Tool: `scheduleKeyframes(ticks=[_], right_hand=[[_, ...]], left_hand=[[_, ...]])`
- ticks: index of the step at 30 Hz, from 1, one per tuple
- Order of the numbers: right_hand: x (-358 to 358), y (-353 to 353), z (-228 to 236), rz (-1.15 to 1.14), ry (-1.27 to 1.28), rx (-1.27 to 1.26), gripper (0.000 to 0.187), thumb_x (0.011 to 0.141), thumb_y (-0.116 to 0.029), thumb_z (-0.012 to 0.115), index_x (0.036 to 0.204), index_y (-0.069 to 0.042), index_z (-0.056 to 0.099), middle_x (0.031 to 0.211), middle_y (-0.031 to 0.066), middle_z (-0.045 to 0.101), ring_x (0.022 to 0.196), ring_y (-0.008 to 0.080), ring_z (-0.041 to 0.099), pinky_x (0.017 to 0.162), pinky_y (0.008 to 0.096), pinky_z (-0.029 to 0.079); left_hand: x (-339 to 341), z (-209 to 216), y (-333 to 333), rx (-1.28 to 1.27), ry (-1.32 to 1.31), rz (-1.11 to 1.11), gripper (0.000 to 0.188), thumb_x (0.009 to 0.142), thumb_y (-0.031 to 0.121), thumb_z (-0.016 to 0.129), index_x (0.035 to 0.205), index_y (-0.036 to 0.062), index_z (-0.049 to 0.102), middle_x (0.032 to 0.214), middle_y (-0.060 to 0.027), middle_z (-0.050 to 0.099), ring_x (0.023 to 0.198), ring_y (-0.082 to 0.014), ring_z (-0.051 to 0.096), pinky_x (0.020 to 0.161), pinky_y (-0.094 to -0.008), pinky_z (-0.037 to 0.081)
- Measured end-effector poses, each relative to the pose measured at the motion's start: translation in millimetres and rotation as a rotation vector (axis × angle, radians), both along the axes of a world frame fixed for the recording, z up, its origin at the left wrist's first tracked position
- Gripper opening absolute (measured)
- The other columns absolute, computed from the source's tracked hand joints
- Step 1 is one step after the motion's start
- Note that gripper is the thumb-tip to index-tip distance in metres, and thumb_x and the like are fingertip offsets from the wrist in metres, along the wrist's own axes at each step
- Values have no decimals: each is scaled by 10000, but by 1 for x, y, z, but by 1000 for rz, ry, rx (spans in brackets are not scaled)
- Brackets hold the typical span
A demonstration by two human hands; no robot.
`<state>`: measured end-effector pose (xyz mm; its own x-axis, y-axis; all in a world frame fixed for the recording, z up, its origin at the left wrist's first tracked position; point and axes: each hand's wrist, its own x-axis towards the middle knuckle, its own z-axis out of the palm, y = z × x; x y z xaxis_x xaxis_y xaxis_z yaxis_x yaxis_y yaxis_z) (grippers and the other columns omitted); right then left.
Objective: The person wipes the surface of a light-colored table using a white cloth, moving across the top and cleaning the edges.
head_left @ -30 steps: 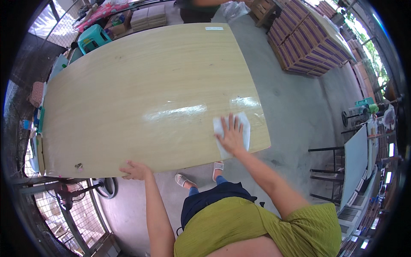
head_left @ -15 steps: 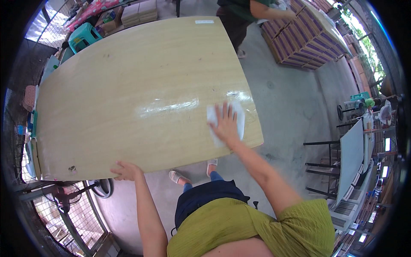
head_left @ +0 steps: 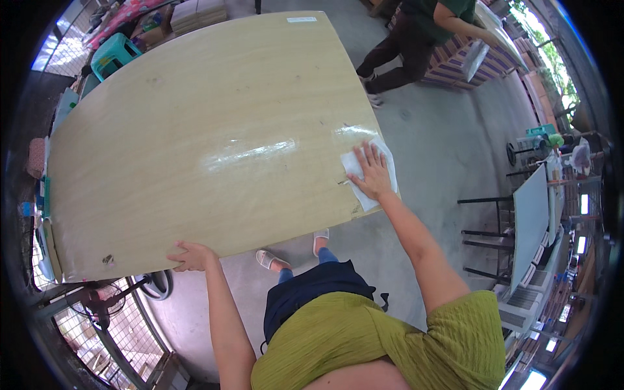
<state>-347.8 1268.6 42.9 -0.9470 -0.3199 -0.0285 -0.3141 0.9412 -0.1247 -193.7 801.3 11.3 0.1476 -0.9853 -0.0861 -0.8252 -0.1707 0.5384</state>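
Observation:
A large pale wood-grain tabletop with glossy streaks of light spreads out in front of me. Flat on a white cloth, my right hand presses down near the table's right edge, its fingers spread and outstretched. The cloth reaches to that edge, close to the near right corner. At the table's near edge, left of my body, my left hand is closed around the rim, with part of its fingers hidden.
Beyond the right edge stands a person in dark clothes, beside stacked striped cartons. A teal stool is at the far left. At right, a table shows its dark legs. A fan sits lower left.
My right hand and the cloth have slid right to the table's edge. My left hand keeps its place. The other person has moved right, now with a pale thing hanging near their hand.

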Motion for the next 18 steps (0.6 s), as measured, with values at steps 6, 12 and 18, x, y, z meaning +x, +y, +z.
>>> scheduleKeyframes(ticks=[6,12,18], right_hand=[[82,-106,-32,-144,63,-50,881,904,-669,426,1550,-117,192,1610,213,44,1466,469,18,1140,642,66],[113,-137,-22,160,-30,-128,823,886,-651,474,1553,-239,223,1625,151,63,1485,407,48,1165,585,35],[72,43,-21,-199,95,50,797,896,-613,487,1551,-241,228,1626,142,67,1485,395,71,1163,585,79]], left_hand=[[3,6,3,25,14,-8,784,956,652,289,1542,150,151,1530,-354,52,1234,-561,438,960,-583,463],[5,18,6,34,98,-25,773,964,627,301,1546,141,146,1533,-362,-1,1252,-580,409,1006,-567,436],[7,4,4,18,102,-29,761,968,610,312,1543,135,161,1530,-371,-25,1265,-603,380,1025,-569,420]])
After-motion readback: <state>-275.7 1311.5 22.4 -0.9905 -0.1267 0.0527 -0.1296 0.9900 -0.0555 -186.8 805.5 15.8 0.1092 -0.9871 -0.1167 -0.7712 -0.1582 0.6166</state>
